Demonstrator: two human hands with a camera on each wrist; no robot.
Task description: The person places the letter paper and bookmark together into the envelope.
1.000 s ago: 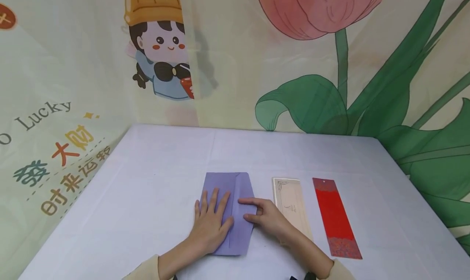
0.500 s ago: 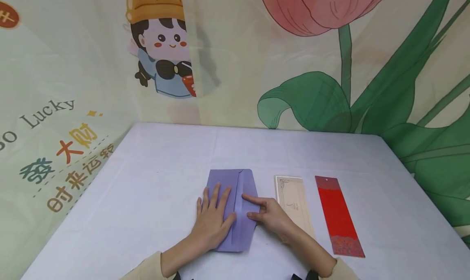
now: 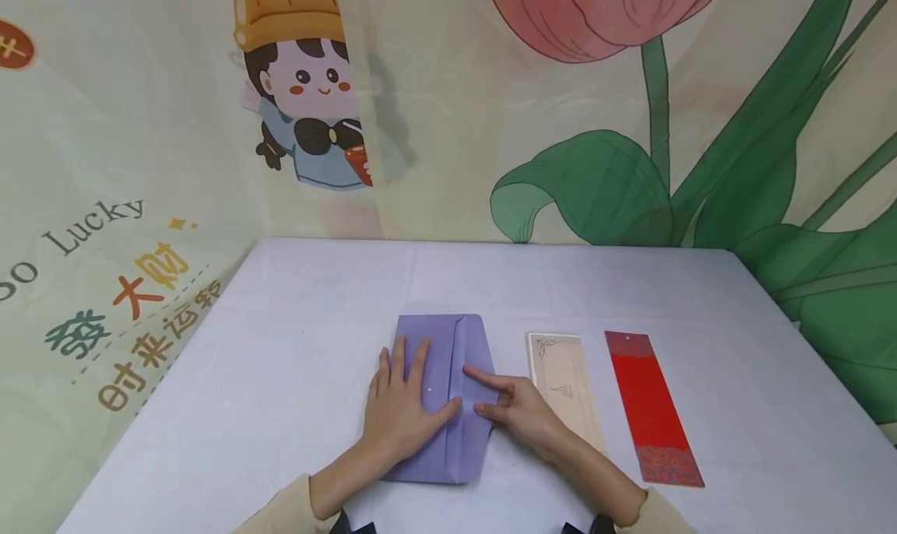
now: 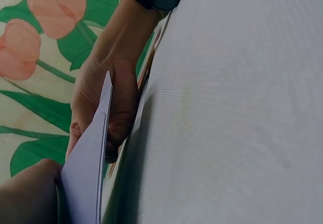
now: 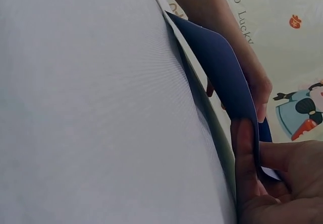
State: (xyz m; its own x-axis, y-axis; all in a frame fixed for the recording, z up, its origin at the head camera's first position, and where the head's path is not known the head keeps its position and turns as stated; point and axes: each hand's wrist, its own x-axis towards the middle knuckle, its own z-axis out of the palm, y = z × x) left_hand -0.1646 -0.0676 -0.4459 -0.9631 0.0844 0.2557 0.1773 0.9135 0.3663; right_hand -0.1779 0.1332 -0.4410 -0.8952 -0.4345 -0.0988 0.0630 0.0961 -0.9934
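A purple paper envelope (image 3: 437,347) lies on the white table, its long flap on the right-hand side with a crease running lengthwise. My left hand (image 3: 399,417) rests on the envelope with fingers spread, and the thumb reaches across onto the flap. From the right, my right hand (image 3: 522,413) pinches the flap's outer edge. In the right wrist view, the right hand's thumb and fingers (image 5: 246,143) lie on either side of the raised, bent paper edge. The left wrist view shows the envelope (image 4: 88,178) edge-on, with the right hand behind it.
Right of the envelope lies a cream card (image 3: 561,378) with a printed border, partly covered by the right forearm. Farther right is a red strip (image 3: 652,394) with patterned ends and a small hole at its top. A printed backdrop (image 3: 434,129) stands behind the table.
My left hand has shifted a little left on the envelope, uncovering a small white dot, and its thumb has stretched right onto the flap. The right hand keeps its pinch.
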